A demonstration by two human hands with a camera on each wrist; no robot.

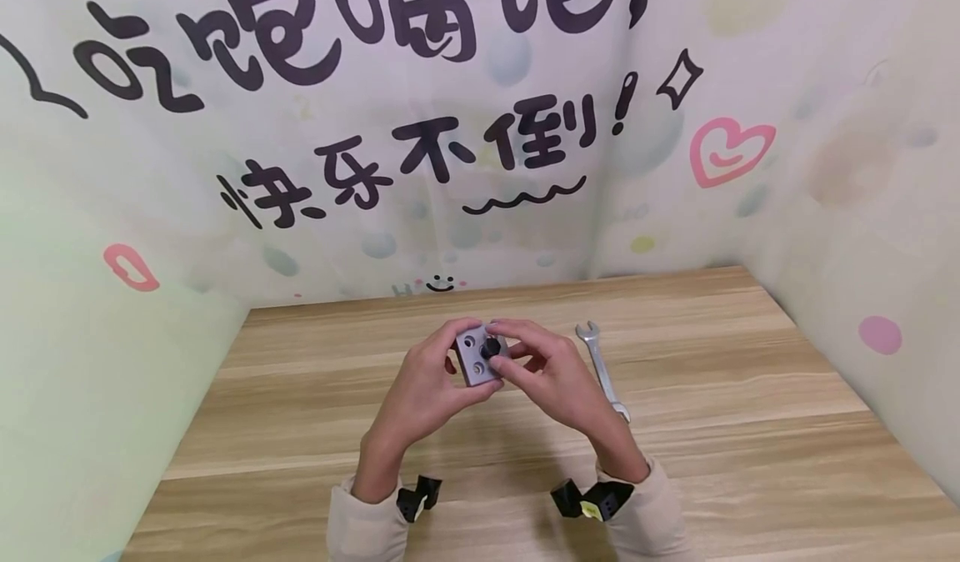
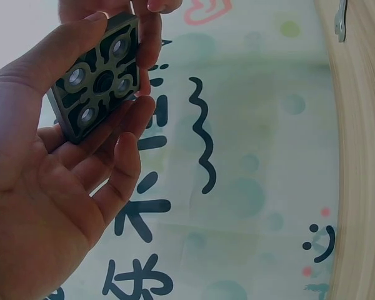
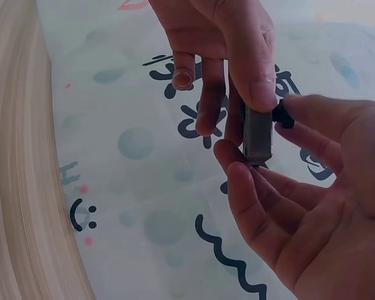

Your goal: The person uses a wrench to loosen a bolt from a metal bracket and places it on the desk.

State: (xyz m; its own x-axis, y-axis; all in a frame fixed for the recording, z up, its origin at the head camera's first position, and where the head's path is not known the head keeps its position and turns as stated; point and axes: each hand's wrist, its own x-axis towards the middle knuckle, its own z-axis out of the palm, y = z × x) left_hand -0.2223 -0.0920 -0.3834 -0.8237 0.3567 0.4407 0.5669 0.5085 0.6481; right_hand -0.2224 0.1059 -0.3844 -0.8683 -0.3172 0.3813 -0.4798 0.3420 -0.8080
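Above the table my left hand point(image 1: 426, 383) grips a small grey square plate point(image 1: 467, 363) by its edges, thumb on one side and fingers on the other. Holes sit near the plate's corners. A black bolt-like piece point(image 1: 491, 347) with a round head stands out from the middle of its front face. My right hand point(image 1: 558, 376) pinches that head between thumb and fingers, seen side-on in the right wrist view. Ribs and several holes mark the plate's back point(image 2: 92, 94) in the left wrist view. The bolt's shank is hidden.
A silver open-ended wrench point(image 1: 602, 370) lies on the wooden table point(image 1: 315, 412), just right of my right hand. Printed cloth walls point(image 1: 420, 245) with black lettering stand behind the table and at both sides. Each wrist wears a black camera mount point(image 1: 417, 499).
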